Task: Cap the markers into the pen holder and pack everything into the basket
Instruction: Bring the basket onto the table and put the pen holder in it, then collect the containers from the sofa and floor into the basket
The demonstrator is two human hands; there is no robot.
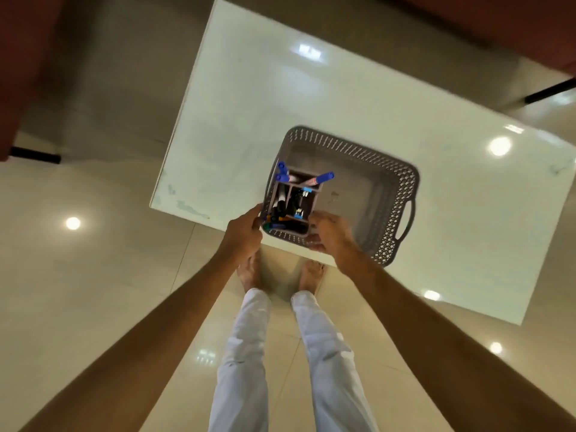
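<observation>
The grey plastic basket (pixel 386 194) has a diamond lattice pattern along its walls. The glossy white counter (pixel 280 98) carries it. The grey divided pen holder (pixel 313 202) holds markers with blue caps (pixel 325 176). The trousers (pixel 243 353) are white; the tiled floor (pixel 93 260) is cream.

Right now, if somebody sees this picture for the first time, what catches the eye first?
First the grey basket on the near part of the white table. In its left end stands the pen holder full of markers, some with bright blue caps. The two hands reach in from below: the left hand at the basket's left end, the right hand beside the holder.
</observation>
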